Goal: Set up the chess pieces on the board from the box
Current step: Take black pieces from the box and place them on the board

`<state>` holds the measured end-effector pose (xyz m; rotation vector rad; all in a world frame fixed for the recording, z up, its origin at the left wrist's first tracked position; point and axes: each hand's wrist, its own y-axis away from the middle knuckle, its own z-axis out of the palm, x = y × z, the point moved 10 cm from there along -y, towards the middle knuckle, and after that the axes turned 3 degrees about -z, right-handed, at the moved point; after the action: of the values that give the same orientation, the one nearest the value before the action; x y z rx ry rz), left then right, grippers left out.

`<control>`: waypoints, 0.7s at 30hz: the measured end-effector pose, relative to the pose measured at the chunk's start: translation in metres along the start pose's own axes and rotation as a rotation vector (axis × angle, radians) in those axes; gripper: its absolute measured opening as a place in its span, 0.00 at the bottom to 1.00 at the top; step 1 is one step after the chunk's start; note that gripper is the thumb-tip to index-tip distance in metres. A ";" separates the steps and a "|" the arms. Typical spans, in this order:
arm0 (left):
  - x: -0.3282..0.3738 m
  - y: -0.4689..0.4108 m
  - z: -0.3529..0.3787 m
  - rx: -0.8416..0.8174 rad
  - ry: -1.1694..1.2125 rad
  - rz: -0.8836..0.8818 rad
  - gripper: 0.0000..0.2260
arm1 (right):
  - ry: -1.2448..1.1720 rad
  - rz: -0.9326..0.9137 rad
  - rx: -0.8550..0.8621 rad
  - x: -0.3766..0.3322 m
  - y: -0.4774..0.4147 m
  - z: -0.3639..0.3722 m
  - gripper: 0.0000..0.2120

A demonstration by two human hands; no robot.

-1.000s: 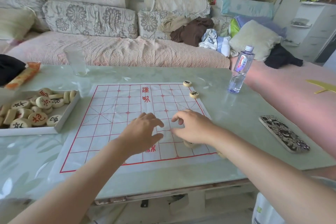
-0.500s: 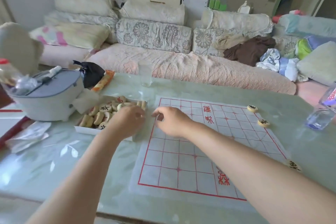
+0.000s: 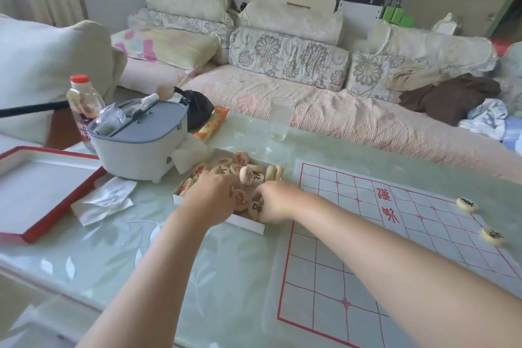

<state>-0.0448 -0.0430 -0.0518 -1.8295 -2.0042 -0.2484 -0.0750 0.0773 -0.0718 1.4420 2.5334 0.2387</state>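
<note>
Left hand (image 3: 214, 200) and right hand (image 3: 278, 203) dip into the box (image 3: 245, 224), fingers (image 3: 230, 182) curled among pieces (image 3: 251, 175); grip unclear.

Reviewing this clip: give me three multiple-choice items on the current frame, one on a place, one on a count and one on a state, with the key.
1. Where does the box lie relative to the board?
A. left of it
B. on it
C. right of it

2. How many pieces show on the board?
A. none
B. two
C. five

3. The glass is:
A. on its side
B. upside down
C. upright

Key:
1 A, the box sits on the table just off the board's left edge.
2 B, one lies at the right edge and another piece lies nearer along that edge.
3 C, it stands with its mouth up, beyond the box.
</note>
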 end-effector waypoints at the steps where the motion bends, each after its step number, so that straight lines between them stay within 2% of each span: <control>1: -0.001 -0.001 -0.001 -0.007 0.009 0.008 0.12 | 0.004 0.004 0.010 0.000 -0.001 0.000 0.12; 3: -0.001 -0.002 -0.003 -0.033 0.056 0.024 0.15 | 0.000 -0.003 0.040 0.000 0.000 -0.006 0.14; 6: -0.003 -0.003 -0.010 -0.055 0.127 0.006 0.13 | -0.049 -0.037 0.111 0.000 0.004 -0.022 0.21; 9: -0.004 -0.001 -0.016 -0.039 0.252 -0.041 0.10 | -0.229 -0.126 0.220 -0.006 0.007 -0.041 0.24; 13: 0.001 0.002 -0.032 0.037 0.498 -0.082 0.11 | -0.424 -0.254 0.360 -0.025 0.014 -0.063 0.27; 17: -0.027 0.004 -0.037 0.099 0.563 -0.245 0.12 | -0.547 -0.243 0.338 -0.034 0.010 -0.057 0.26; 21: -0.052 0.010 -0.053 0.225 0.382 -0.314 0.12 | -0.321 -0.163 0.241 -0.035 -0.003 -0.033 0.14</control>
<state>-0.0225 -0.1100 -0.0269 -1.2204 -1.9430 -0.4108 -0.0686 0.0451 -0.0373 1.2214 2.4531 -0.3111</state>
